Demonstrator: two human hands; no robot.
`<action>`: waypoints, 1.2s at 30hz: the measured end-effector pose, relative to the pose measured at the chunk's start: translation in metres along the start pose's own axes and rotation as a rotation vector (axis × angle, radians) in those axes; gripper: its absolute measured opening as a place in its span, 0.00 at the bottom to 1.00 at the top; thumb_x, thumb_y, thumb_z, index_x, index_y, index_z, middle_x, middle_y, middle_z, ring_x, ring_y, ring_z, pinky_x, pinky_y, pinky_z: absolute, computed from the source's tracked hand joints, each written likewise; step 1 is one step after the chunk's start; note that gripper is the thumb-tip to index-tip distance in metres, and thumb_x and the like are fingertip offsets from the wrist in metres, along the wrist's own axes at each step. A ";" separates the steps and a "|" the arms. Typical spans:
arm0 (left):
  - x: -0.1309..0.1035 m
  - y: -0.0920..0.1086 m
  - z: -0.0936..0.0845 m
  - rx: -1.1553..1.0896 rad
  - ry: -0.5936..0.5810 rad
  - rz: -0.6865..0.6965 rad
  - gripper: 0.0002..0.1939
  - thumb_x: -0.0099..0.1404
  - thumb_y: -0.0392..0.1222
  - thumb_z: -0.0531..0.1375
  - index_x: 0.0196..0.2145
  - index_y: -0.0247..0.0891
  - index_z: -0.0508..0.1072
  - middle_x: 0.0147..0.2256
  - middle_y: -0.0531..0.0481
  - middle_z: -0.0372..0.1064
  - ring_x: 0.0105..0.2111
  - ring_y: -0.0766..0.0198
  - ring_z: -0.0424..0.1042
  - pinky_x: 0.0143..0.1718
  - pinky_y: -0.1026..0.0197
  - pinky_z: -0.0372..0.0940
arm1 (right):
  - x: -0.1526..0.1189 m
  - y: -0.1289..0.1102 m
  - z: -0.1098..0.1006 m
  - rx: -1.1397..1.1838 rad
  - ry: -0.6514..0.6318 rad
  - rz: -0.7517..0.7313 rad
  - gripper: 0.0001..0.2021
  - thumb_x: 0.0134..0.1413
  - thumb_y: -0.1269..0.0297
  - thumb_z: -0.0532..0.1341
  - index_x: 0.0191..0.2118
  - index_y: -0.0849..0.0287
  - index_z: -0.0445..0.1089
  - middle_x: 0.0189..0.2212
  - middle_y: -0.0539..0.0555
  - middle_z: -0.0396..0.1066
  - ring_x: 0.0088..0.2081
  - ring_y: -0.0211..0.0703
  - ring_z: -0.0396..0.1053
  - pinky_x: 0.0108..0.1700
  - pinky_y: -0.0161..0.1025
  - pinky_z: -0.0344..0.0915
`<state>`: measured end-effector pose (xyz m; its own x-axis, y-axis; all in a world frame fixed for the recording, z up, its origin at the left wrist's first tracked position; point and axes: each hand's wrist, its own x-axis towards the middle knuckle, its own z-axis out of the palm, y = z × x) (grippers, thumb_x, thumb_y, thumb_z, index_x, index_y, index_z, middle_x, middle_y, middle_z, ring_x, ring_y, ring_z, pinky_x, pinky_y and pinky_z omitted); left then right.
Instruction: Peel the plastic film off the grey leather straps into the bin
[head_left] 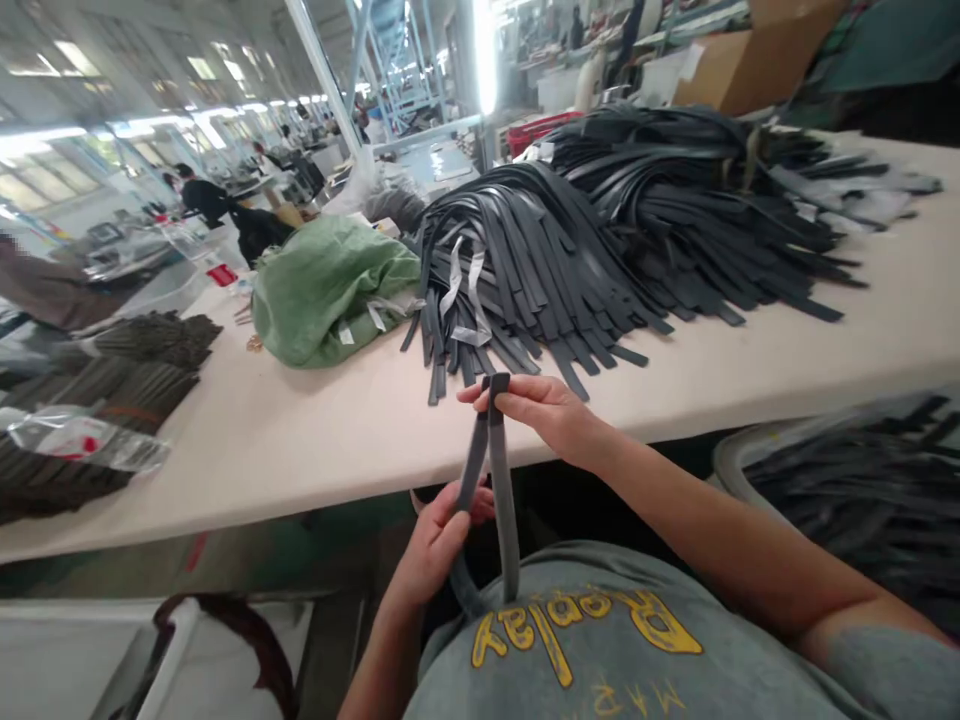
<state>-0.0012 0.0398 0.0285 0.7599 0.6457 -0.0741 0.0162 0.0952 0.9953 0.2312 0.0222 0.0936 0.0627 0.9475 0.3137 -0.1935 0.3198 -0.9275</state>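
Observation:
A dark grey strap hangs in a loop in front of my shirt, over the table's front edge. My right hand pinches its two ends side by side at the top, thumb towards me. Lower and to the left, my left hand grips the strap's left length between thumb and fingers. Just beyond my hands lies a big heap of similar dark straps, with white strips on its left part.
On the pale table are a green cloth bundle and, at far left, stacked brownish strips under clear plastic. A container of dark straps stands below right. People work in the left background.

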 end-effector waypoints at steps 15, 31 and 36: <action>0.052 0.018 0.087 0.157 -0.113 0.028 0.15 0.66 0.51 0.59 0.37 0.40 0.80 0.39 0.45 0.77 0.41 0.55 0.72 0.47 0.56 0.65 | -0.068 -0.050 -0.031 -0.159 0.361 -0.184 0.11 0.62 0.57 0.62 0.37 0.55 0.79 0.38 0.52 0.79 0.46 0.45 0.74 0.57 0.47 0.64; 0.060 -0.064 0.073 0.141 -0.121 -0.403 0.30 0.54 0.65 0.65 0.46 0.41 0.78 0.50 0.44 0.75 0.53 0.48 0.71 0.62 0.49 0.59 | -0.199 -0.120 -0.137 -0.714 0.926 -0.298 0.10 0.64 0.58 0.59 0.38 0.54 0.76 0.41 0.51 0.77 0.47 0.45 0.72 0.55 0.46 0.65; 0.062 -0.087 0.062 -0.022 0.010 -0.563 0.32 0.45 0.65 0.70 0.42 0.41 0.80 0.46 0.43 0.78 0.48 0.45 0.75 0.56 0.46 0.66 | -0.251 -0.142 -0.240 -1.297 1.207 -0.080 0.12 0.64 0.60 0.55 0.44 0.55 0.74 0.52 0.54 0.72 0.56 0.50 0.67 0.61 0.50 0.58</action>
<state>0.0848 0.0242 -0.0593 0.6318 0.4974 -0.5944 0.4043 0.4428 0.8003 0.4775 -0.2601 0.0981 0.7656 0.2143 0.6066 0.6343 -0.4089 -0.6561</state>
